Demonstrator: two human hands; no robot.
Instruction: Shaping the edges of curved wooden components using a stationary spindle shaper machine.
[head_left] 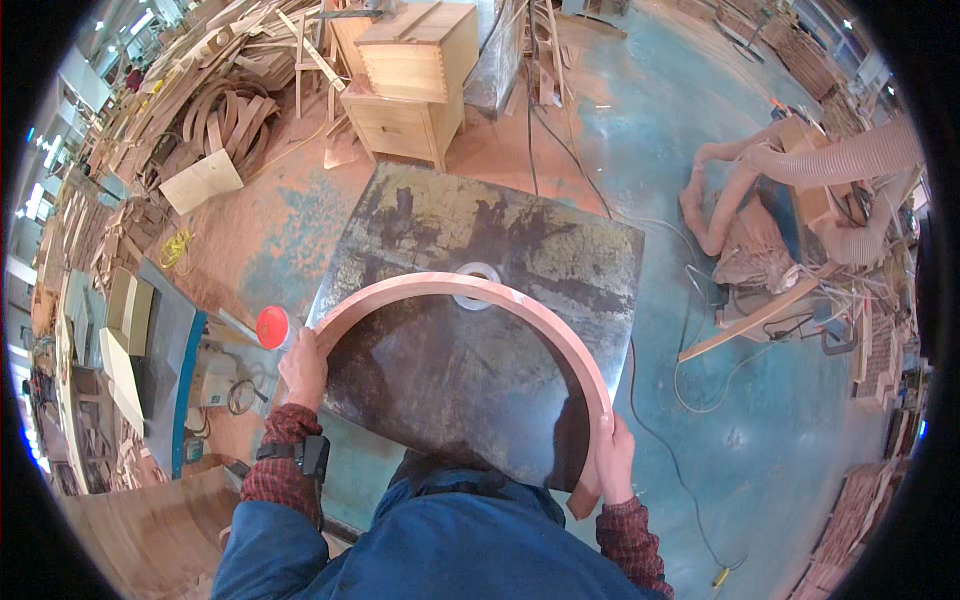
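A curved wooden piece [430, 283], bent like a half hoop, spans the dark metal machine table [440, 375] in front of me. My left hand [304, 370] grips it near its left end. Lower down on the right, my right hand [614, 462] is closed round the other end, which sticks out past the table's near edge. The arc's far side passes over a round metal ring [478, 272] set in the tabletop. Whether the wood rests flat on the metal along its whole length, I cannot tell.
A red round cap [272, 327] stands beside the table, close to my left hand. Behind the table is a wooden cabinet [410, 120]. Wide dust hoses [840, 165] stand at right, cables [660, 455] cross the floor, and scrap wood [225, 115] is heaped at far left.
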